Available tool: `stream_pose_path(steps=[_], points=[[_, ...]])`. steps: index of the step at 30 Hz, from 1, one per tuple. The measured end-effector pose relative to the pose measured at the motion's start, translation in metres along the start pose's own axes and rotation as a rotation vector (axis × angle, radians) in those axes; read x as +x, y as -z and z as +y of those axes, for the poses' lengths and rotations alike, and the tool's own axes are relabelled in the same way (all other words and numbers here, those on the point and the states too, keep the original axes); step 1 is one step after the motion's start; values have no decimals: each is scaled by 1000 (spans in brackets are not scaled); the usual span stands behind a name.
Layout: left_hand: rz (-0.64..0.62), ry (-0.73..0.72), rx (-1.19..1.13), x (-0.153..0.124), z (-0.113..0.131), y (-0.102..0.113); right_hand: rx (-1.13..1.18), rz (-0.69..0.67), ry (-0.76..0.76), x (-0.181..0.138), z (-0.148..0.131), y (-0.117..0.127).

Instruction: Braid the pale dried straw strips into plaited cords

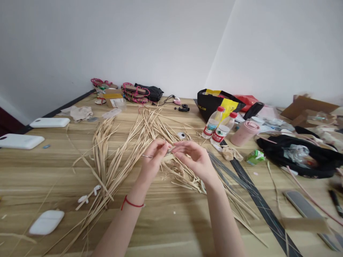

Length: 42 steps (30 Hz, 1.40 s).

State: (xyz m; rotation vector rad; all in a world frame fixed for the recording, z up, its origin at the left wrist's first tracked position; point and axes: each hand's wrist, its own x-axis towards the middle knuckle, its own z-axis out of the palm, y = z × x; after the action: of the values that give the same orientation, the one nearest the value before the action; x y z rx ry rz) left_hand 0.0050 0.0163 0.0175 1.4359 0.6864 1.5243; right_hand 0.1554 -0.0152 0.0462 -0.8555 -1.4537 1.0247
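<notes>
My left hand [153, 157] is closed in a pinch on a pale straw strip [168, 157] above the middle of the table. A thin shiny metal tool [147, 156] pokes out on its left side; its kind is not clear. Opposite, my right hand [197, 160] bends its fingers around the other end of the strip, and the fingertips of both hands nearly meet. Long dry straw strips [125, 153] lie in loose bundles behind and left of the hands. Below them sits a tangled clump of straw [175, 169], partly covered by my right hand.
Two water bottles [221, 130], a pink cup [245, 132] and a black-yellow bag [217, 101] stand back right. A green carton [255, 157], a black bag [300, 153] and a dark band [257, 196] lie right. White devices [49, 122] and a white case [46, 222] lie left.
</notes>
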Motion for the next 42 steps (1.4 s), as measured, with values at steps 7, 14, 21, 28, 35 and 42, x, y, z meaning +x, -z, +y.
stream_pose_path(steps=[7,14,21,28,35,42], points=[[23,79,-13,-1,-1,1,51,66,-110,2,5,-4],[65,48,-41,1,-1,2,89,143,-191,5,8,-7],[194,80,10,2,-6,6,18,37,-198,4,10,-1],[206,62,80,2,-5,9,-211,-164,-130,1,10,21],[179,68,57,0,-4,3,-686,215,260,6,16,14],[128,65,52,-2,-4,1,-488,340,176,4,22,-6]])
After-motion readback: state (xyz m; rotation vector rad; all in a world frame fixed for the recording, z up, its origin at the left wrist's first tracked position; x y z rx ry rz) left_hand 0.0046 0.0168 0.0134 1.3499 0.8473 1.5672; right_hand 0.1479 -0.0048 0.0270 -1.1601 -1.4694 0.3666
